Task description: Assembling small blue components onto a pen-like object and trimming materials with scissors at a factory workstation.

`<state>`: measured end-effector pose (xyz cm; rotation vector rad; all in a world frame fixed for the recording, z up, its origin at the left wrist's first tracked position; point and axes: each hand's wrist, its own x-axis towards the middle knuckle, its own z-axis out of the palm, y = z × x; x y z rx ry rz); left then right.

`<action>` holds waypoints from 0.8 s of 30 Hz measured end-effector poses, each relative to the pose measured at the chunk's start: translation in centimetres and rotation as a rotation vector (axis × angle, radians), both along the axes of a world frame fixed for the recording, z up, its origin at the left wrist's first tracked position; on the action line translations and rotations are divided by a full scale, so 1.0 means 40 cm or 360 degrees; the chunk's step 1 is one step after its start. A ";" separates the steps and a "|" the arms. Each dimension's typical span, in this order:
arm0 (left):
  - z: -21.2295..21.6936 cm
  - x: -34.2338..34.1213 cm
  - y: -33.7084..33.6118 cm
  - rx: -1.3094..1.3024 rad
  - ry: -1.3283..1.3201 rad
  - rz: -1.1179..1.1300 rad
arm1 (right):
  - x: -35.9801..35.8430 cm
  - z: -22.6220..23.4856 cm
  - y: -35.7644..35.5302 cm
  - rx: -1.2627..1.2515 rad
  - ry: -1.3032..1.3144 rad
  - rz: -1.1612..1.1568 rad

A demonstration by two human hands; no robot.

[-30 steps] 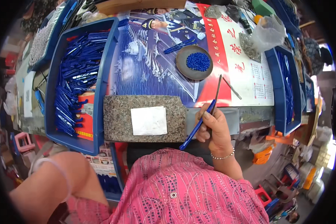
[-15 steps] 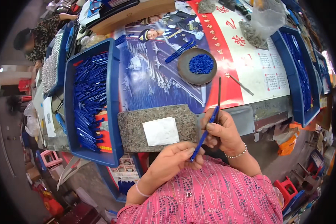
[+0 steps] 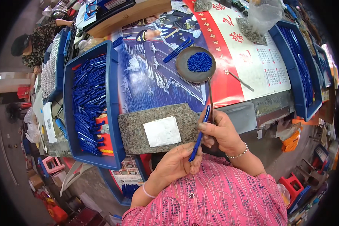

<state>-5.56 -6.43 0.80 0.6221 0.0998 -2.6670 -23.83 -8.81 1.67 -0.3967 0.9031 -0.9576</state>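
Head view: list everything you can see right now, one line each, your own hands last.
Pen barrel: one, blue, held in both hands above the lap.
Thin rod: one, dark, in the right hand.
Stone slab: one, grey speckled, table edge, white sheet on it.
Dish: one, dark, full of small blue caps.
Left tray: one, blue, many blue pen barrels.
Right tray: one, blue, more pens.
Poster: one, red, white and blue, covering the table.
Left hand: grip on the pen's lower end.
Right hand: grip on pen and rod.
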 end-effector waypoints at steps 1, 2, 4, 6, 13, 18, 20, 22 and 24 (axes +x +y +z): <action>-0.002 0.002 0.001 0.0009 0.0058 0.0015 | 0.003 -0.002 0.000 0.0011 0.0010 0.0012; -0.003 0.002 0.002 0.0008 0.0060 0.0011 | 0.005 -0.003 0.000 0.0010 0.0012 0.0008; -0.003 0.005 0.005 0.0084 0.0127 0.0053 | 0.009 -0.004 -0.001 0.0009 0.0044 0.0028; -0.007 0.007 0.009 0.0085 0.0140 0.0060 | 0.013 -0.006 0.000 0.0027 0.0060 0.0037; -0.004 0.010 0.013 0.0093 0.0018 0.0087 | 0.024 -0.009 -0.002 0.0029 0.0185 0.0097; -0.004 0.012 0.013 0.0092 0.0041 0.0095 | 0.029 -0.010 -0.001 0.0003 0.0173 0.0088; -0.005 0.012 0.013 0.0085 0.0046 0.0107 | 0.030 -0.010 -0.002 0.0010 0.0165 0.0089; -0.008 0.014 0.014 0.0007 0.0109 0.0103 | 0.029 -0.008 -0.001 -0.0015 0.0121 0.0094; -0.008 0.013 0.015 -0.0011 0.0105 0.0115 | 0.028 -0.013 0.002 -0.0022 0.0126 0.0097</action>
